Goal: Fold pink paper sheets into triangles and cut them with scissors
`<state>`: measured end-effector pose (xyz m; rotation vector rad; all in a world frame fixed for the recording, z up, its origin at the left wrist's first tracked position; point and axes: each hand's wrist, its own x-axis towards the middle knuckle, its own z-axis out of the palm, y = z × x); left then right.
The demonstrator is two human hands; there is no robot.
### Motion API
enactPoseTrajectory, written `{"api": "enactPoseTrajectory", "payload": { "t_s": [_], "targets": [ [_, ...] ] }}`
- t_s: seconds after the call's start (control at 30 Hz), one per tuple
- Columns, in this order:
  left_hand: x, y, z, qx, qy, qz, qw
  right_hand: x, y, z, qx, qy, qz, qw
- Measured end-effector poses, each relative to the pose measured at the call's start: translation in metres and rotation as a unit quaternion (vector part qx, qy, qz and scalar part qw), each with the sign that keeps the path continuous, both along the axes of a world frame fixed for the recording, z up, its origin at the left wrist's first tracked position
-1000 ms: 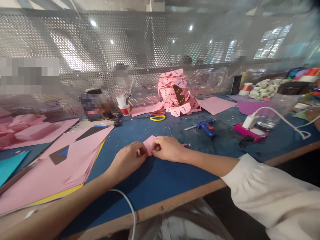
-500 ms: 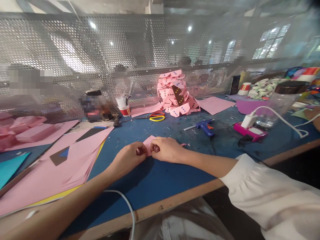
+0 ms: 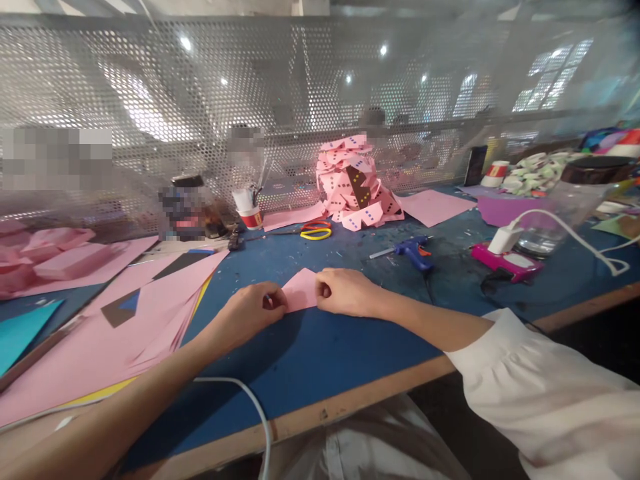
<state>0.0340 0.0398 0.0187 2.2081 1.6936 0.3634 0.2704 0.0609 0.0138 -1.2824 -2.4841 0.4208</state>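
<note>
A small piece of pink paper [image 3: 301, 291] lies between my two hands, low over the blue table mat [image 3: 320, 360]. My left hand [image 3: 257, 307] pinches its left corner, fingers curled. At its right edge my right hand [image 3: 347, 291] is closed on the paper in the same way, hiding that end. Beyond my hands lie scissors [image 3: 316, 231] with red and yellow handles. A blue glue gun [image 3: 414, 252] rests on the mat to the right of them.
A heap of folded pink paper pieces with dots [image 3: 345, 183] stands at the back. Pink sheets [image 3: 115, 353] are stacked on the left. To the right are a magenta power strip [image 3: 505, 262] with a white plug and a clear jar [image 3: 555, 207]. A white cable [image 3: 250, 393] crosses the front.
My hands have moved apart, the right one to the right and the left one slightly left, so more of the pink paper shows. The view has shifted slightly.
</note>
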Motion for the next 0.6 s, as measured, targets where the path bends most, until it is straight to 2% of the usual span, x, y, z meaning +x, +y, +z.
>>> {"api": "enactPoseTrajectory", "payload": {
  "t_s": [0.33, 0.6],
  "targets": [
    [-0.013, 0.006, 0.003, -0.023, -0.012, -0.026, 0.999, 0.013, 0.006, 0.010, -0.036, -0.047, 0.001, 0.998],
    [-0.024, 0.010, 0.003, -0.041, -0.005, -0.021, 0.999, 0.020, 0.006, 0.019, -0.065, -0.062, 0.010, 0.996]
  ]
}}
